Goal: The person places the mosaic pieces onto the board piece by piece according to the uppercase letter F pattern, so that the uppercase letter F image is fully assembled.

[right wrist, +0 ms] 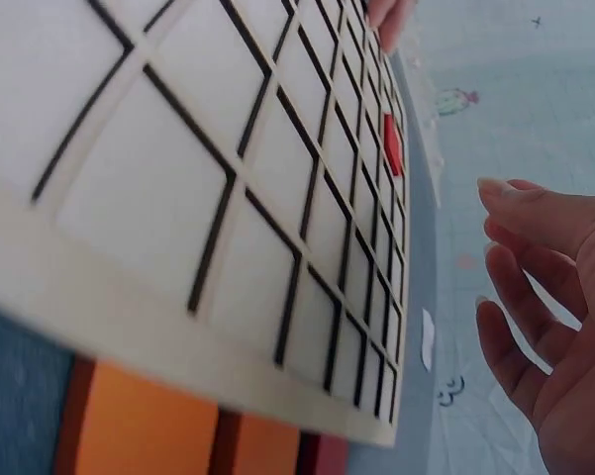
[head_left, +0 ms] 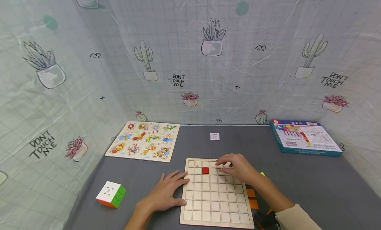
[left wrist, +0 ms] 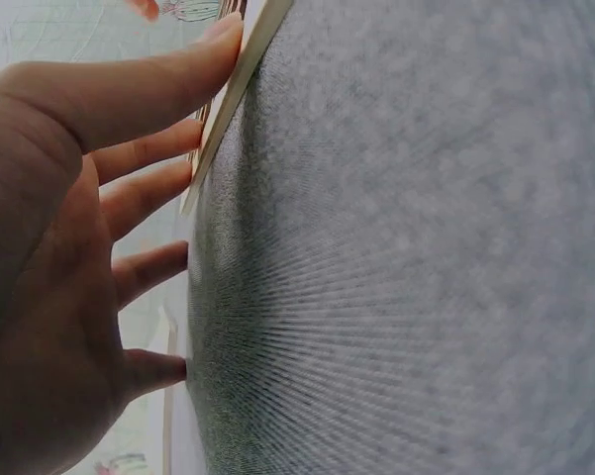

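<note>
Wooden grid board (head_left: 218, 224) flat on the grey table (head_left: 154, 180); red tile (head_left: 205, 170) seated in it, third column from the left, second row from the far edge. Right hand (head_left: 236, 165) above the board's far right part, fingers loosely bent, thumb and forefinger tips a little apart in the head view, nothing seen in the grasp. Red tile lies near these tips, just to their left, untouched. Left hand (head_left: 168, 192) at the board's left edge: fingers spread and fairly straight, thumb and some fingertips against the rim, nothing gripped; the red tile sits beyond its fingertips, to the right and farther off. Orange tiles (head_left: 253, 204) beside the board's right edge, next to the right forearm. Cube (head_left: 110, 194), white face up, left of the left hand, well apart from it.
</note>
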The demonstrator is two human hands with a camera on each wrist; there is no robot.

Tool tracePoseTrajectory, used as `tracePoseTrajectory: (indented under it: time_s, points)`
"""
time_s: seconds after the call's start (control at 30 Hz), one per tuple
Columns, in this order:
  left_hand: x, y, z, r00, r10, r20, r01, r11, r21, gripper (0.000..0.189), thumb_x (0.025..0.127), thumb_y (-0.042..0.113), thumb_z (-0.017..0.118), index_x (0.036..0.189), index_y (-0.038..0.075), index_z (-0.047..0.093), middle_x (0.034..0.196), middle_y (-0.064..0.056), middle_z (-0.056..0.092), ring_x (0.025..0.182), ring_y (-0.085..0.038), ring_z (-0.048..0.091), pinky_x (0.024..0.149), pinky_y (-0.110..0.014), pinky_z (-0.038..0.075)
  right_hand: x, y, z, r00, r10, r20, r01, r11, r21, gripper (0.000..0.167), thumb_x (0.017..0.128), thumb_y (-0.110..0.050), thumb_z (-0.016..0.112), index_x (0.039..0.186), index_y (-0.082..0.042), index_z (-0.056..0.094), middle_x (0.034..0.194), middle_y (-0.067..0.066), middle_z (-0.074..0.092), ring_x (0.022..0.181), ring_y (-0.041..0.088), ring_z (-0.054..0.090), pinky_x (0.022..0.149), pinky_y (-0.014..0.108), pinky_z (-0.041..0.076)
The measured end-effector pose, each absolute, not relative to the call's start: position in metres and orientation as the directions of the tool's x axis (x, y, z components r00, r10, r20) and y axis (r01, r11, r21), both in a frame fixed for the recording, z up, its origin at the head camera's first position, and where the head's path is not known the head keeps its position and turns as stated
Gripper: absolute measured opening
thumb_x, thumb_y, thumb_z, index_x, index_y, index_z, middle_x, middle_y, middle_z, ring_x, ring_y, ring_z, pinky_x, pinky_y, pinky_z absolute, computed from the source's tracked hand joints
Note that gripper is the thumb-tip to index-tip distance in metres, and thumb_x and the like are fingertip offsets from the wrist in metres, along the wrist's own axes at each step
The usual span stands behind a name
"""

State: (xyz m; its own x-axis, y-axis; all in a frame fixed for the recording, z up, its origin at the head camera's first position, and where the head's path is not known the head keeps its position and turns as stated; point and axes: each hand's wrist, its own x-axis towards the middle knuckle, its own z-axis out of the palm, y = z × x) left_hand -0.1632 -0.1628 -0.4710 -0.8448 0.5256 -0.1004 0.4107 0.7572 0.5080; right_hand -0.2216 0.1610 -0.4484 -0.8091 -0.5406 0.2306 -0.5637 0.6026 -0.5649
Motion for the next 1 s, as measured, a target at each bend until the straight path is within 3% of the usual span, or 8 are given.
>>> tracePoseTrajectory:
  time_s: [0.27,0.43,0.77,1.0]
  points:
    - [-0.161,-0.163,-0.468,-0.838,0.534,-0.111,0.387,0.725,0.570,0.070,0.088,0.041,0.077,0.149,0.018,0.053,0.165,-0.004,0.039,0.156,-0.040,0.027,0.114,-0.081,0.013,-0.215,0.202,-0.432,-0.834,-0.495,0.244,-0.548,0.689,-0.475,0.024,0.087,-0.012,0.079,0.112,-0.014,0.078,0.113,-0.001,0.078,0.104,0.022,0.067,0.082,0.037,0.059]
    - [-0.161,-0.165,-0.468,-0.836,0.535,-0.122,0.375,0.720,0.584,0.069,0.089,0.040,0.076,0.150,0.018,0.051,0.166,-0.003,0.037,0.157,-0.040,0.026,0.113,-0.082,0.011,-0.207,0.225,-0.432,-0.857,-0.481,0.184,-0.509,0.735,-0.449,0.025,0.089,-0.016,0.078,0.113,-0.016,0.078,0.112,-0.004,0.077,0.104,0.023,0.067,0.088,0.044,0.058]
    - [-0.161,-0.165,-0.468,-0.824,0.551,-0.133,0.375,0.706,0.601,0.070,0.089,0.041,0.076,0.150,0.016,0.051,0.167,-0.005,0.036,0.158,-0.041,0.023,0.116,-0.082,0.006,-0.189,0.256,-0.457,-0.870,-0.489,0.063,-0.457,0.753,-0.473,0.025,0.088,-0.036,0.078,0.112,-0.028,0.078,0.108,-0.012,0.076,0.099,0.012,0.064,0.084,0.033,0.055]
    - [-0.162,-0.164,-0.472,-0.826,0.546,-0.143,0.364,0.709,0.604,0.069,0.089,0.038,0.076,0.150,0.017,0.051,0.167,-0.004,0.036,0.158,-0.041,0.022,0.117,-0.082,0.005,-0.185,0.261,-0.468,-0.860,-0.504,0.079,-0.478,0.741,-0.471,0.021,0.088,-0.032,0.079,0.108,-0.029,0.079,0.111,-0.009,0.078,0.100,0.012,0.063,0.084,0.032,0.055]
